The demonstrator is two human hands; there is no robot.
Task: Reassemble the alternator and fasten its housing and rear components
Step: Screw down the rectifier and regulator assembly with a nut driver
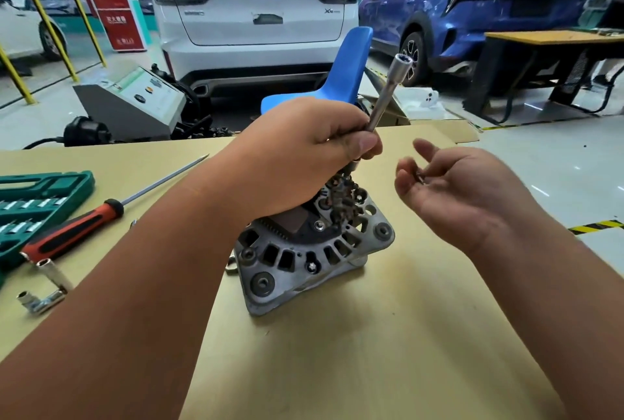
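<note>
The grey alternator [304,257] stands tilted on the cardboard-covered table [337,352], its rear end with the black cover and copper windings facing up. My left hand [304,156] grips a long chrome socket wrench [388,88] whose upper end points up and to the right, and the heel of this hand rests on the alternator's top. To the right, my right hand [456,190] hovers palm up with loosely curled fingers, a small dark fastener [420,178] lying at their base.
A red-and-black screwdriver [77,227] lies at the left beside a green socket case [30,210]. An L-shaped chrome socket wrench [44,294] lies near the left edge. Beyond the table stand a blue chair [341,75], a grey machine [135,102] and parked cars.
</note>
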